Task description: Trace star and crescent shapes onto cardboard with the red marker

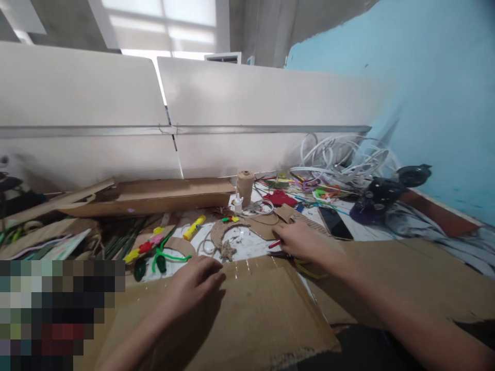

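Observation:
My left hand (201, 278) rests on a large brown cardboard sheet (255, 309), fingers loosely bent and apart, holding nothing. Over the sheet's far edge, my right hand (299, 239) has its fingers curled down and together. A short red stick, perhaps a pen (275, 243), shows at its fingertips, and a dark metal tool (279, 254) lies just under them; what the fingers grip is hidden. Between the hands lies a twine-wrapped crescent (218, 234) with a small twine star (227, 251). A yellow glue stick (194, 227) is beyond my left hand.
A twine spool (245, 188) and a small white bottle (237, 203) stand at the back. A phone (334, 223) lies to the right, near a dark lidded container (377, 198) and coiled white strips (340, 154). Pipe-cleaner flowers (145, 247) lie left, before a long cardboard piece (154, 198).

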`<state>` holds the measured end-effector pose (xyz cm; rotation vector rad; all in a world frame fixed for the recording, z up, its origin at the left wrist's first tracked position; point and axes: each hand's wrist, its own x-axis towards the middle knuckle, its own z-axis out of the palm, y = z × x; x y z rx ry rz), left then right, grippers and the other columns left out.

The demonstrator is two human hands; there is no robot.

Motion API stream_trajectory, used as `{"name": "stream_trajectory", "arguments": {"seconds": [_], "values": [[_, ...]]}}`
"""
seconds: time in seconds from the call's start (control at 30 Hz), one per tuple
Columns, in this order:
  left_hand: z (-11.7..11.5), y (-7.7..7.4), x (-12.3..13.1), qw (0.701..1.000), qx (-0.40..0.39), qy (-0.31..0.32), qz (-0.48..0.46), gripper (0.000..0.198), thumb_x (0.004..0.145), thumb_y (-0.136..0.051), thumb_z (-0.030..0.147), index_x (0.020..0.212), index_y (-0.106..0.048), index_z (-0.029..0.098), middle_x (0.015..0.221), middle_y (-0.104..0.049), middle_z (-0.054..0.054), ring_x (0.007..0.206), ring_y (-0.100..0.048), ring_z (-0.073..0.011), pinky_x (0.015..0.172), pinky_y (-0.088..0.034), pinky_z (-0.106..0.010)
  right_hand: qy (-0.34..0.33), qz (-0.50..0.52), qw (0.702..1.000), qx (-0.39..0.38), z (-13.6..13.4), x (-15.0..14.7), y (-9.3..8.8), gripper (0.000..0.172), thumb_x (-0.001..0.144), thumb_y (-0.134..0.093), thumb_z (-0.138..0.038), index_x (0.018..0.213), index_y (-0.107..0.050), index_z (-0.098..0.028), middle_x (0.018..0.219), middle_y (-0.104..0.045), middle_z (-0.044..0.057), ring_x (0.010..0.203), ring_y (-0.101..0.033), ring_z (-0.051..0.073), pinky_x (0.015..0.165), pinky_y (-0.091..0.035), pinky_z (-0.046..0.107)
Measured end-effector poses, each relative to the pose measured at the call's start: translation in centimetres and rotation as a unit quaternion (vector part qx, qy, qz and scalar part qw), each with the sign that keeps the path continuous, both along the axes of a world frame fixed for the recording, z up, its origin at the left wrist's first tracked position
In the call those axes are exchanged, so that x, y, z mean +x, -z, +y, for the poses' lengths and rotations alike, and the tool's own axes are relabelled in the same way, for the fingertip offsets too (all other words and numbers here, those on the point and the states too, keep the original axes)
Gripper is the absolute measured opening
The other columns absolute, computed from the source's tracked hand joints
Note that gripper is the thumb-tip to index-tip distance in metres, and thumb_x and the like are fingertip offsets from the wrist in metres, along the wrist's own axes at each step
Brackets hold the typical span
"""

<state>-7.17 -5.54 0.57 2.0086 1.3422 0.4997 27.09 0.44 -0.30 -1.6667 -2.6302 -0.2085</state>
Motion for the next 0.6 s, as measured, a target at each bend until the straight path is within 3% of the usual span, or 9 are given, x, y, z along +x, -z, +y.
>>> {"name": "stream_trajectory", "arguments": {"seconds": [0.23, 0.4, 0.6], "values": [[0.2, 1.0, 0.2, 0.999, 0.036, -0.001, -0.013, 0.024, 0.097, -0.057, 0.040, 0.095, -0.075, 0.024, 0.104, -0.078, -0.010, 0.101, -0.071, -0.0313, 0.088, -0.053, -0.042, -0.065, -0.074, 0.994, 0.046, 0.6, 0.4, 0.6, 0.028, 0.090, -0.059, 0.002, 0.101, -0.077, -0.016, 0.079, -0.080, 0.013, 0.071, -0.075, 0.027, 0.073, -0.053, 0.037], [0.5, 2.0, 0.3, 0.995, 0.098, 0.007, 0.035, 0.027, 0.103, -0.054, 0.037, 0.103, -0.077, 0.024, 0.109, -0.078, -0.010, 0.104, -0.072, -0.0297, 0.090, -0.054, -0.041, -0.124, -0.082, 0.985, 0.084, 1.0, 1.7, 1.3, 0.033, 0.090, -0.053, 0.004, 0.108, -0.075, -0.013, 0.100, -0.083, 0.015, 0.085, -0.075, 0.027, 0.080, -0.055, 0.037], [1.2, 3.6, 0.6, 0.981, 0.152, 0.054, 0.110, 0.040, 0.101, -0.057, 0.027, 0.138, -0.073, 0.028, 0.153, -0.066, -0.012, 0.139, -0.059, -0.0357, 0.116, -0.043, -0.054, -0.133, -0.045, 0.980, 0.141, 1.1, 2.5, 0.8, 0.038, 0.096, -0.048, 0.001, 0.118, -0.075, -0.012, 0.112, -0.082, 0.018, 0.095, -0.073, 0.028, 0.087, -0.053, 0.040]]}}
